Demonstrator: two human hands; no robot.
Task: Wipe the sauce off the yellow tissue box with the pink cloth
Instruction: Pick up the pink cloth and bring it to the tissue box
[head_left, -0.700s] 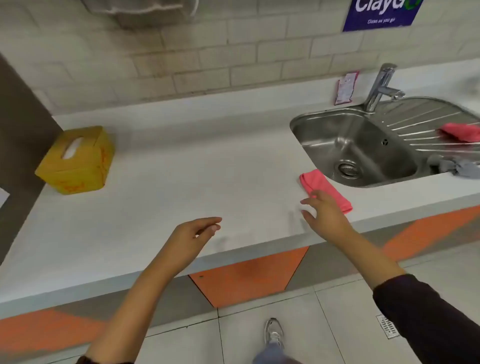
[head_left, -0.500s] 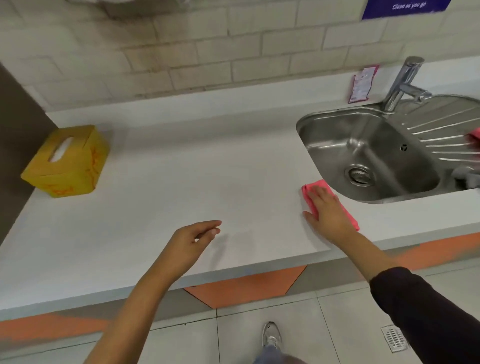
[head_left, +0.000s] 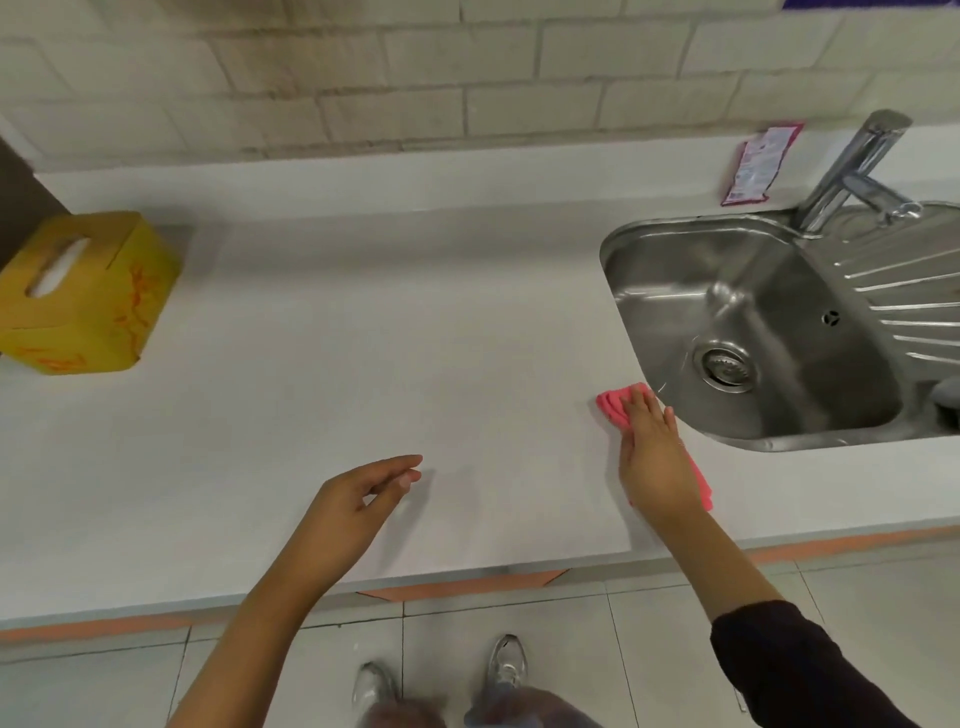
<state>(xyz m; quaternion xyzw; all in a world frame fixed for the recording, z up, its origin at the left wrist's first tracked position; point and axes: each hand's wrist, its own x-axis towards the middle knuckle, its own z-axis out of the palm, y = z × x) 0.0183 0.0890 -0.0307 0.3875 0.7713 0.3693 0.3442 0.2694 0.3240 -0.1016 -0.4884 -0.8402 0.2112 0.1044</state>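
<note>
The yellow tissue box (head_left: 83, 291) stands at the far left of the white counter (head_left: 415, 322), with orange-red sauce streaks on its right side and front. At the counter's near right, beside the sink, lies the folded pink cloth (head_left: 613, 402). My right hand (head_left: 654, 457) rests flat on top of it, fingers stretched out, covering most of the cloth. My left hand (head_left: 358, 504) hovers over the counter's front edge, fingers loosely curled, holding nothing. The box is far from both hands.
A steel sink (head_left: 675, 291) with a ribbed drainboard fills the right side, its faucet (head_left: 857, 166) at the back. A pink sachet (head_left: 756, 163) leans on the backsplash. A tiled wall runs behind. My shoes show on the floor below.
My right hand reached forward and came down flat on the pink cloth. The view tilted down and shifted right. My left hand barely moved.
</note>
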